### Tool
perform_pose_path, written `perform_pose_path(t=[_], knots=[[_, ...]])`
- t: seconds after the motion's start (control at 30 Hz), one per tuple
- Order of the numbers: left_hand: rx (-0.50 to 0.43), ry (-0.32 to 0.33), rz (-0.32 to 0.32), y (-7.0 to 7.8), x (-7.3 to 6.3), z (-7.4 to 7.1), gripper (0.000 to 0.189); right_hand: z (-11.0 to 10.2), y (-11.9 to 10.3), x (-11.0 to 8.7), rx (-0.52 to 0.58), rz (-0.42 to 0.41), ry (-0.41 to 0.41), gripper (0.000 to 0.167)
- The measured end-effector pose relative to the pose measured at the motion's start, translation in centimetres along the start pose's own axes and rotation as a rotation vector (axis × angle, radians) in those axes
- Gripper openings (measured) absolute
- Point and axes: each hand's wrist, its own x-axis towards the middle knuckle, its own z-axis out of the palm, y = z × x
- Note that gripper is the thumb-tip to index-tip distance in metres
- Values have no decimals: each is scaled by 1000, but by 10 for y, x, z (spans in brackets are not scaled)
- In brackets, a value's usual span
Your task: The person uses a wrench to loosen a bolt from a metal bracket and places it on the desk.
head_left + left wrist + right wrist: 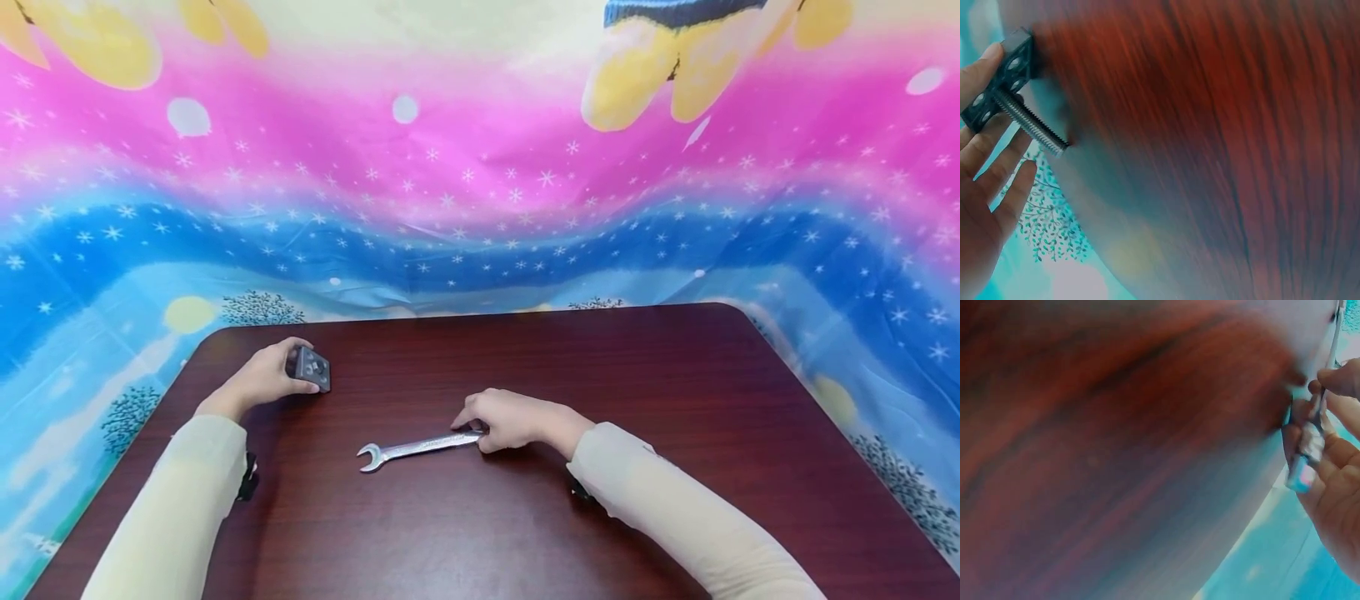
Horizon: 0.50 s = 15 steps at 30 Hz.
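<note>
My left hand (268, 372) pinches a dark metal block (312, 369) between thumb and fingers near the table's far left corner. In the left wrist view the block (1017, 59) shows several holes, and a threaded bolt (1032, 122) sticks out of it. Nearer the middle, my right hand (513, 419) grips a silver wrench (420, 447) by its right end, thumb and fingers around the handle. The wrench's open-ended head points left, toward the block but apart from it. The right wrist view shows the wrench (1311, 445) blurred, its gripped end partly covered by fingers.
A dark reddish-brown wooden table (420, 542) with rounded far corners lies under both hands. Behind it and at its sides hangs a colourful cloth (465, 192) with snowflakes. Dark wrist devices (247, 477) sit under the cream sleeves (176, 500).
</note>
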Motion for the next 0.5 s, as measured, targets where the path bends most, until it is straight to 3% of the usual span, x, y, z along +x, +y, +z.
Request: perform_pose_path(t=[0.17, 0.5], knots=[[-42, 1, 44, 11, 2, 4, 70, -1, 1, -2, 56, -16, -21, 40], [-115, -4, 86, 41, 2, 5, 71, -3, 6, -13, 181, 41, -66, 26]])
